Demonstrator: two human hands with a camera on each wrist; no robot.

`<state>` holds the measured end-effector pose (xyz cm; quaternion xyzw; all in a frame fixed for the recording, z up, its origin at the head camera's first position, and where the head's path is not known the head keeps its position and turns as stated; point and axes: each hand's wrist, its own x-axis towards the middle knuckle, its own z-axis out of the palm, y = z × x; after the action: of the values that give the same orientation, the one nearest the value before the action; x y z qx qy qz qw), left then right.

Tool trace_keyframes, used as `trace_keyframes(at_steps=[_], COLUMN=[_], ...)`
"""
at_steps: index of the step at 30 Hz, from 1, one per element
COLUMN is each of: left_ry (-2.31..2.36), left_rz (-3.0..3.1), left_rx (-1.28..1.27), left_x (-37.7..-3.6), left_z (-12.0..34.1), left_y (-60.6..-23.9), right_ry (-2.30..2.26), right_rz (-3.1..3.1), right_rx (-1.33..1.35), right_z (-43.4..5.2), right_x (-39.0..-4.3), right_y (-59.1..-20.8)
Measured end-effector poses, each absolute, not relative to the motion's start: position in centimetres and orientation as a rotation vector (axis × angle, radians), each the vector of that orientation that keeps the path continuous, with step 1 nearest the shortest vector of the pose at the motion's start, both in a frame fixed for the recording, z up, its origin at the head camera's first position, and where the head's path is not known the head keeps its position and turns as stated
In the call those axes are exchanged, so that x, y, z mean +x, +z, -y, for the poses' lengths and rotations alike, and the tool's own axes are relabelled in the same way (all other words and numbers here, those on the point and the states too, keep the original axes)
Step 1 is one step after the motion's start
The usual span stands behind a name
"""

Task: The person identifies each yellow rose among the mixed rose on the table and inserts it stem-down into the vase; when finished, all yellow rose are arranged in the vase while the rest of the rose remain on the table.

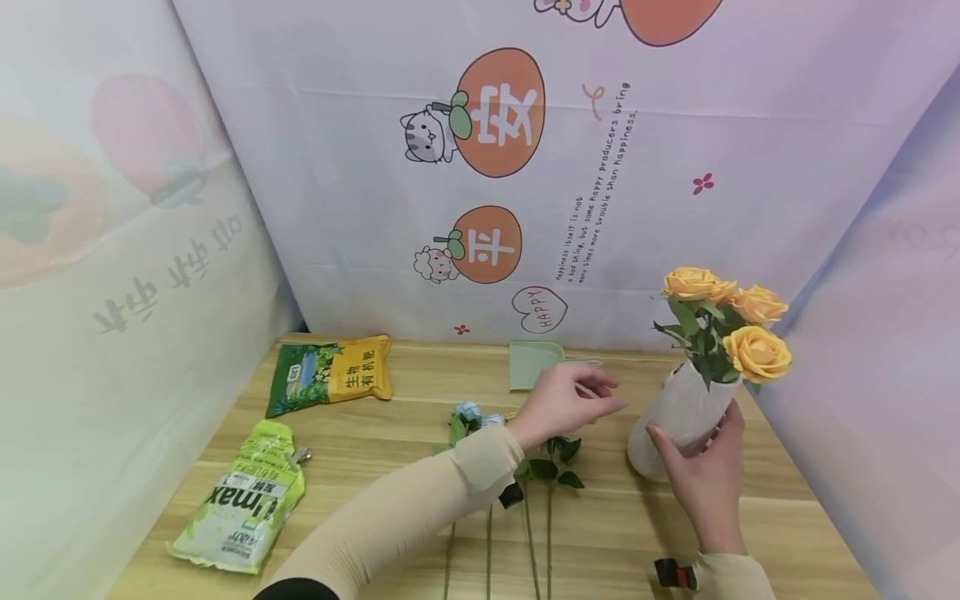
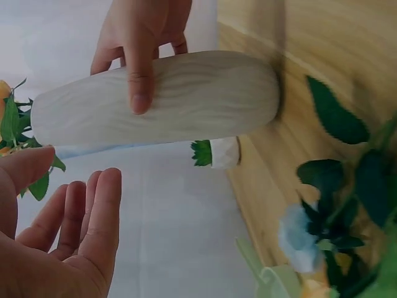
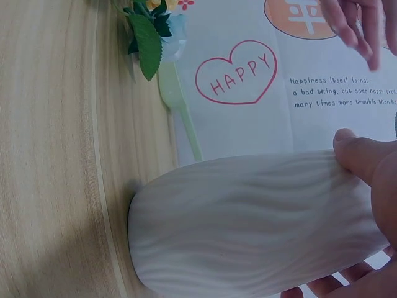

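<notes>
A white ribbed vase point(image 1: 686, 417) leans to the right, its base on the wooden table. Yellow roses point(image 1: 757, 353) with green leaves stand in its mouth. My right hand point(image 1: 708, 483) grips the vase around its side, thumb across the front, as the right wrist view also shows on the vase point(image 3: 260, 226). To the left of the vase, my left hand point(image 1: 566, 402) hovers with loosely bent fingers and holds nothing; in the left wrist view this hand point(image 2: 74, 242) is apart from the vase point(image 2: 205, 96). Below the left forearm lie blue roses point(image 1: 468, 412) with long stems, partly covered by the sleeve.
A light green dustpan point(image 1: 534, 367) lies at the table's back edge. On the left are a green and yellow bag point(image 1: 330, 375) and a clipped lime green bag point(image 1: 243, 500). A small white pot point(image 2: 224, 153) with a green plant stands behind the vase. Printed cloth walls surround the table.
</notes>
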<state>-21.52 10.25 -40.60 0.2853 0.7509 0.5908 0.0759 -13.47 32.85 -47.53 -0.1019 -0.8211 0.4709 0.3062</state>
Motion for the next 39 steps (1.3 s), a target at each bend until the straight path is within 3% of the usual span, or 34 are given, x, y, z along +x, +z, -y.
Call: trace_keyframes(at_steps=[26, 39], left_ry=[1.498, 1.192], left_rz=[-2.205, -2.360], left_rx=[0.630, 0.695], left_x=[-17.0, -15.3], left_z=[-1.5, -0.9], left_y=[-48.4, -50.9], right_ry=[1.224, 1.223], right_rz=[2.198, 2.202], right_rx=[-0.296, -0.297], right_z=[-33.0, -32.9], right_x=[-13.4, -13.4], right_y=[-47.4, -47.3])
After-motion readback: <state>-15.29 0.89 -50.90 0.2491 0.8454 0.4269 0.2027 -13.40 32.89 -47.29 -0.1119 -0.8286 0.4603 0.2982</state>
